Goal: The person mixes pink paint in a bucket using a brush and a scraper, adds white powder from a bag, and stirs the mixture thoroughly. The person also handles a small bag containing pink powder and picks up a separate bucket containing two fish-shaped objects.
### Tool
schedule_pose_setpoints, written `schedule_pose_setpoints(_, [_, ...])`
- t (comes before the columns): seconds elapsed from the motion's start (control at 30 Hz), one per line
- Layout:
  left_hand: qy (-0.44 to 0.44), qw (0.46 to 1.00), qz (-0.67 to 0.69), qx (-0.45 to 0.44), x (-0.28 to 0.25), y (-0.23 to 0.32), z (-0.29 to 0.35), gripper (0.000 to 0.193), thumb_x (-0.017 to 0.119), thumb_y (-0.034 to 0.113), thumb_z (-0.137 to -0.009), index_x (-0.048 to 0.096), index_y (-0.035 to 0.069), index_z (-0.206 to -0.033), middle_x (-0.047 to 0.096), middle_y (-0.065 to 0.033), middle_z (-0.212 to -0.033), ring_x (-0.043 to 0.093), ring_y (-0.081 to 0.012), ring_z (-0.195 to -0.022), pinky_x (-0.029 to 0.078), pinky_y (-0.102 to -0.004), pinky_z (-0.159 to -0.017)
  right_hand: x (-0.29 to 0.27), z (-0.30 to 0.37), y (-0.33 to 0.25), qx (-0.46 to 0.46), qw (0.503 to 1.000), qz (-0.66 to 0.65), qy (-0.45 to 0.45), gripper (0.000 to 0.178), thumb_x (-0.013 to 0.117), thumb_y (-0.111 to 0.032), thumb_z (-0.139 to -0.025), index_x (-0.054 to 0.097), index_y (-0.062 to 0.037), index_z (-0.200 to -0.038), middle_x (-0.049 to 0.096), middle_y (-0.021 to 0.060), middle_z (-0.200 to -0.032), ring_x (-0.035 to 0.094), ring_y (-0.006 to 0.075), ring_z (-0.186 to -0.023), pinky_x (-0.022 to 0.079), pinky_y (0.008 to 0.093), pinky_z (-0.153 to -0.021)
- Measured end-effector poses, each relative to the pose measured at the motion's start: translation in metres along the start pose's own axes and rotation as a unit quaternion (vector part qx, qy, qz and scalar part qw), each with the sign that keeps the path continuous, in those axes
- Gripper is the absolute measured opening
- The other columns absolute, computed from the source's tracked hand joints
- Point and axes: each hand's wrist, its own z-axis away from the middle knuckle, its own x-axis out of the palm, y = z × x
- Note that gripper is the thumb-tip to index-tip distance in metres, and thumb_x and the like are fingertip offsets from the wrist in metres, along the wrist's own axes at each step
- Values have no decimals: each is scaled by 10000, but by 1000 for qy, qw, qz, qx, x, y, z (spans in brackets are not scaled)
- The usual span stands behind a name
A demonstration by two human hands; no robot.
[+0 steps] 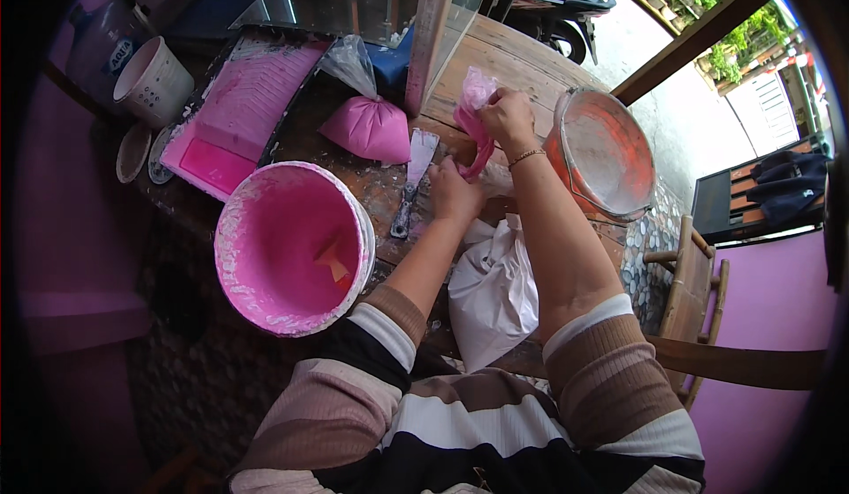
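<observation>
Both hands are closed on a thin clear plastic bag (478,131) smeared with pink paint. My right hand (511,122) grips its upper part, and my left hand (455,191) pinches the lower, twisted pink end nearer to me. What lies under my fingers is hidden. Left of my hands, a tied clear bag full of pink paint (367,131) sits on the wooden table. Between that bag and my left hand lies a paint-crusted scraper (412,180) with a dark handle. A crumpled white sack (493,295) stands beneath my forearms.
A large bucket coated pink inside (232,246) stands at the left front. Behind it rests a pink paint tray (252,96), beside a white perforated pot (152,83). An orange bucket (566,162) with pale residue stands right of my hands. A wooden post (432,38) rises behind.
</observation>
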Motion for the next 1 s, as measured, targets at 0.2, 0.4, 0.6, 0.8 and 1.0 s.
schedule_pose_setpoints(0.2, [88, 991, 68, 76, 2, 10, 19, 665, 696, 222, -757, 418, -81, -1279, 445, -293, -1238, 473, -404, -1109, 406, -438, -969, -45, -20, -19, -24, 987, -105, 115, 317, 656, -291, -775, 684, -29, -950, 647, 240, -1029, 641, 380, -952, 501, 413, -827])
schedule_pose_setpoints(0.4, [45, 978, -145, 141, -7, 23, 49, 578, 702, 324, -781, 512, -59, -1170, 448, -217, -1211, 494, -389, -1117, 417, -440, -959, -82, -20, -40, -76, 987, -100, 105, 363, 671, -296, -767, 673, -9, -989, 678, 210, -966, 657, 354, -943, 496, 401, -845])
schedule_pose_setpoints(0.6, [-102, 967, -214, 89, -10, 30, 60, 440, 700, 335, -771, 625, -14, -1028, 510, -219, -1197, 496, -402, -1123, 412, -465, -951, 5, -21, -13, 28, 994, 104, 22, 425, 578, -279, -833, 599, -69, -1203, 487, 275, -1297, 505, 423, -1202, 443, 464, -978])
schedule_pose_setpoints(0.8, [-61, 975, -182, 115, -11, 19, 62, 291, 681, 253, -750, 658, 16, -918, 554, -232, -1106, 521, -396, -1083, 436, -476, -920, 48, -20, 6, -38, 991, 127, -5, 325, 573, -239, -813, 652, -76, -1083, 615, 238, -1144, 586, 406, -1072, 446, 448, -957])
schedule_pose_setpoints(1.0, [-61, 978, -195, 40, 6, 20, 39, 173, 683, 184, -732, 661, 51, -838, 641, -169, -949, 627, -337, -906, 496, -419, -816, -9, -29, -16, -58, 995, 7, 83, 268, 662, -209, -744, 661, -34, -946, 672, 215, -937, 643, 352, -945, 493, 408, -831])
